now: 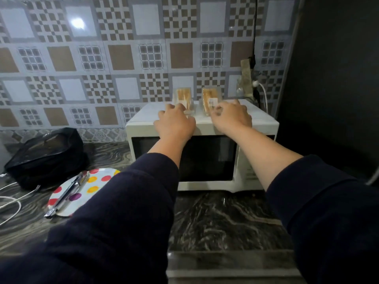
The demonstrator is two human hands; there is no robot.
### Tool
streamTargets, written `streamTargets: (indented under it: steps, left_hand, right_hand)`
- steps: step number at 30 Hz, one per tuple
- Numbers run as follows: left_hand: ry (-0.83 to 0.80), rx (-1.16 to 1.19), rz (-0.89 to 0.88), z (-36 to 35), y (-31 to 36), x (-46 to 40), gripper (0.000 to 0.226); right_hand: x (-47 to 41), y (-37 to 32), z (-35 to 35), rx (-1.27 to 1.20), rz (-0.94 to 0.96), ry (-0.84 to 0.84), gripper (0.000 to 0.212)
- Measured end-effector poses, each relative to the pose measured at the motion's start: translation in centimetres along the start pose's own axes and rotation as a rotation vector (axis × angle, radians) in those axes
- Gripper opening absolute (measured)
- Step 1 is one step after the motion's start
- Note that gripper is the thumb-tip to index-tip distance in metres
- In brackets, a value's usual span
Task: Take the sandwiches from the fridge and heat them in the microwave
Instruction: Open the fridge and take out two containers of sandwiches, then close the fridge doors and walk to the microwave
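Both hands lay atop the microwave (202,128) — left hand (174,125) fingers curled at the left sandwich pack (183,99), right hand (232,118) fingers at the right sandwich pack (210,100); actual grip could not be told.

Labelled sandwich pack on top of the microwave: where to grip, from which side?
Grip the labelled sandwich pack across its two flat side faces, low, coming from the front as the right hand does. It stands upright on the microwave with its narrow face forward, close to the wall, so the back is shut off.
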State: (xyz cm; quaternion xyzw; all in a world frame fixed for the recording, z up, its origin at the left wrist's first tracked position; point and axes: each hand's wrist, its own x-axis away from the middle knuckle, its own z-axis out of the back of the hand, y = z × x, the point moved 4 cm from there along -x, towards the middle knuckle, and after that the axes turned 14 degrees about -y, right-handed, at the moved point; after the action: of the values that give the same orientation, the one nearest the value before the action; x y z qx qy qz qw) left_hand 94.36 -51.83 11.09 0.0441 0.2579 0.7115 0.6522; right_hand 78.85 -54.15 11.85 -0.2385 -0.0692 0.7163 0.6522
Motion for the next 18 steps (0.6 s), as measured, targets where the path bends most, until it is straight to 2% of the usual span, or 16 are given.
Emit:
streamTargets:
  steps: [3,5,13,18]
  left_hand:
    - [-0.009,-0.006,-0.036,-1.0,-1.0,5.5,0.043]
    - [-0.080,-0.026,-0.035,-2.6,-2.3,9.5,0.042]
    - [-0.525,-0.107,-0.005,-10.7,-7.7,27.9,0.035]
    - [-0.801,-0.188,-0.029,-15.0,-7.5,38.3,0.037]
  right_hand:
    - [5.8,0.7,-1.3,0.002,-0.026,-0.015,0.033]
    - [10.2,1.7,-3.1,0.006,-0.060,-0.052,0.031]
    - [29.9,7.1,-13.0,0.027,-0.287,-0.357,0.023]
    - [42.6,11.2,-15.5,-0.110,-0.394,-0.632,0.026]
